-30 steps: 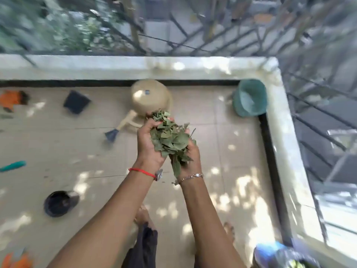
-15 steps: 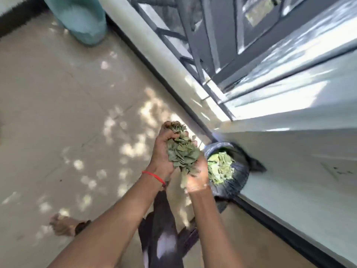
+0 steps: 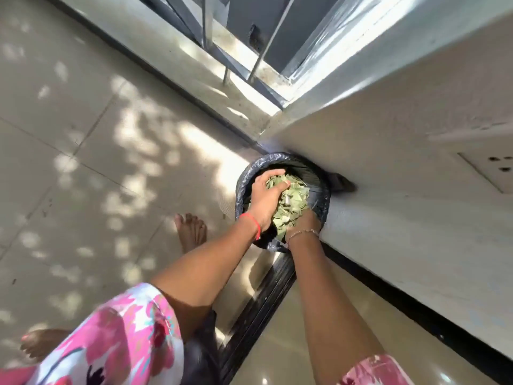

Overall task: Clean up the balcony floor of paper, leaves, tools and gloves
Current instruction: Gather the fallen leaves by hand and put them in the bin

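Leaves point(image 3: 288, 201) into the bin, is that the step in hand?

I'd judge so. It looks like a gathered bunch being dropped in. Both hands are down in the mouth of the bin point(image 3: 241, 187), which stands in the corner of the balcony floor point(image 3: 83, 140), touching the wall point(image 3: 388, 207).

How do the fingers lie?

The left hand point(image 3: 265, 197) sits on top of the bunch with its fingers curled over it, gripping. The right hand point(image 3: 301, 222) is under the bunch on the wall side. Only its wrist and heel show, so I cannot tell how its fingers lie.

What is in the bin?

A dark bag point(image 3: 319, 201) lines it, folded out over the rim, and pale green, dry-looking leaves fill the middle. I cannot tell whether they are all the held bunch or partly a heap already lying inside.

And the next move?

Letting go, I'd say: spread the fingers, part the hands and lift them straight up so that nothing clings or rides out over the rim. The leaves are light, so a quick pull could flick some back onto the floor.

The rest of the task?

No paper, tools or gloves show in this view, so I cannot say how much is left.
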`<state>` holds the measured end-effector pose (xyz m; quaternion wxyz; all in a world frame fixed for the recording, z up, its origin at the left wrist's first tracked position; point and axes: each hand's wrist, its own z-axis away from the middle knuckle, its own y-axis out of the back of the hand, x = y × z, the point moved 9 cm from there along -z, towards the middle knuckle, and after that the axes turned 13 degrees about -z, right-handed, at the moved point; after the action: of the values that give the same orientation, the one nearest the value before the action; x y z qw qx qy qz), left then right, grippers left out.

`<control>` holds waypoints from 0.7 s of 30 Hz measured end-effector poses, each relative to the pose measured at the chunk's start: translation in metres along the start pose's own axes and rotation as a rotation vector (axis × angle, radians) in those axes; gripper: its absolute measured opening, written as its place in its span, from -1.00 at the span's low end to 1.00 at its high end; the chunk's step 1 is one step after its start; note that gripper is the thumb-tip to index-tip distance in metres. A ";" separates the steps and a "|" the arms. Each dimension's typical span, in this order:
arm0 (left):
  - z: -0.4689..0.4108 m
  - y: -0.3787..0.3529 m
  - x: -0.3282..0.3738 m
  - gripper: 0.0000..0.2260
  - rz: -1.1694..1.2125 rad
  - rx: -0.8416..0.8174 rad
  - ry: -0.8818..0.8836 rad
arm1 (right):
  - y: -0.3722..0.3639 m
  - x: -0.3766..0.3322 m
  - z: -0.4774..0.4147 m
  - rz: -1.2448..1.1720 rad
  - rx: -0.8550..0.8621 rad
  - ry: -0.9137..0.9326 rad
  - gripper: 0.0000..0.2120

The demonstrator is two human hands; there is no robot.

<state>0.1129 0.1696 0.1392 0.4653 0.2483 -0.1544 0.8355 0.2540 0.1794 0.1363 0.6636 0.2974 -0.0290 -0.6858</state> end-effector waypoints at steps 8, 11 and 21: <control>-0.020 -0.025 -0.033 -0.54 -0.512 -0.342 -0.002 | 0.005 -0.010 -0.019 0.067 0.014 0.052 -0.71; -0.011 -0.009 -0.015 -0.63 -0.446 -0.319 -0.033 | 0.000 -0.019 -0.007 0.261 0.049 0.135 -0.71; 0.027 0.182 0.011 -0.72 -0.417 0.085 -0.254 | -0.153 0.024 0.142 0.749 -0.448 0.602 -0.64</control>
<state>-0.0398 0.0698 0.1627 0.5935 0.3972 -0.1217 0.6893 0.0557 0.1245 0.1774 0.8894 0.3013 0.2058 -0.2753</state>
